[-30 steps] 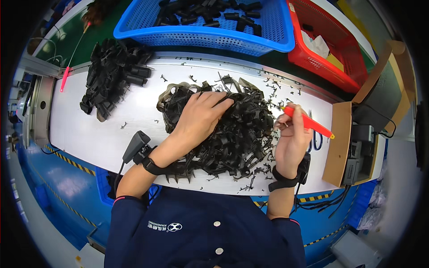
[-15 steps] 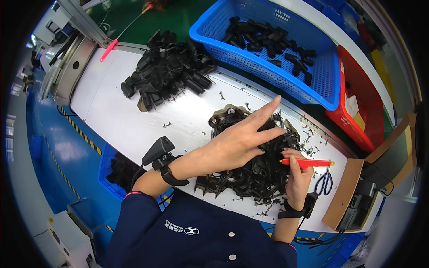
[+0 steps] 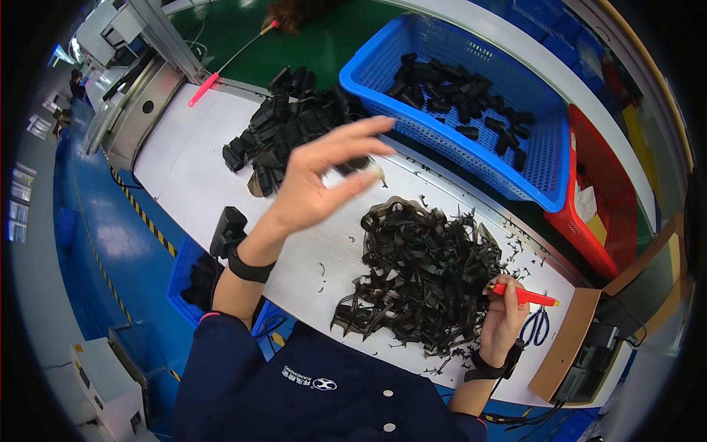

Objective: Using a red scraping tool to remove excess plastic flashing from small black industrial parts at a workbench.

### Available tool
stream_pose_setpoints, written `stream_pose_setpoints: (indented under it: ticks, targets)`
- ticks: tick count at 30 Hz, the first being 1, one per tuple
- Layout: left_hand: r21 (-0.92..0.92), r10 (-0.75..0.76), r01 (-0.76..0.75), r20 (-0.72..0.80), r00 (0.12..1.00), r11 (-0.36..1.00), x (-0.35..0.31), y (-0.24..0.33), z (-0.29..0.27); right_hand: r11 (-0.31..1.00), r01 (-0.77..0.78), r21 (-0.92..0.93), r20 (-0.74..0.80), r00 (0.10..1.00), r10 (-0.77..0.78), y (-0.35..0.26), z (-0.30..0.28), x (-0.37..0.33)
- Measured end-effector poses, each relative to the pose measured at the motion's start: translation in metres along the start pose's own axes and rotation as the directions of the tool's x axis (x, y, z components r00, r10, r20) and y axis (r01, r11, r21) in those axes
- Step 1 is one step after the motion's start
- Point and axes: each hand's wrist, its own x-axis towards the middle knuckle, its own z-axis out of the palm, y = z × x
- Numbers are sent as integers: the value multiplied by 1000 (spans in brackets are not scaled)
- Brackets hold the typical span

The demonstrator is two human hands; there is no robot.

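My left hand (image 3: 317, 180) is raised over the white table, its fingers apart and nothing held in them. It is nearest to a heap of black plastic parts (image 3: 276, 125) at the far left. My right hand (image 3: 507, 320) is closed on a red pen-shaped tool (image 3: 532, 297) with yellow ends. Beside that hand spreads a pile of thin black plastic scraps (image 3: 427, 272). The right hand rests by the pile's right edge.
A blue basket (image 3: 456, 132) with black cylindrical parts stands at the back, a red bin (image 3: 600, 184) beside it. Small pliers with dark blue handles (image 3: 537, 326) lie near a cardboard box (image 3: 567, 342). A pink-handled rod (image 3: 205, 88) lies far left.
My left hand has moved left and away from the scrap pile toward the far heap. My right hand still holds the red tool, a little lower in view. The whole view has shifted slightly.
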Motion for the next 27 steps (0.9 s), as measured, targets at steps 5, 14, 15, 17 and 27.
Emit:
stream_pose_setpoints:
  ticks: [5, 14, 15, 17, 27]
  targets:
    - [183, -339, 514, -564, 753, 838, 22, -65, -87, 999, -31, 11, -8, 999, 31, -2, 2, -2]
    - [663, -262, 561, -502, 824, 495, 38, -213, -162, 998, -65, -16, 6, 998, 65, -1, 6, -3]
    - [529, -341, 623, -538, 771, 576, 39, -215, -164, 997, -71, -20, -1, 997, 71, -1, 6, -3]
    - [415, -232, 527, -578, 782, 742, 40, -204, -161, 997, -77, -19, -4, 997, 77, -1, 7, -3]
    - [-301, -131, -30, -500, 856, 953, 66, -12, -137, 995, -95, -39, 17, 995, 95, 1, 11, -6]
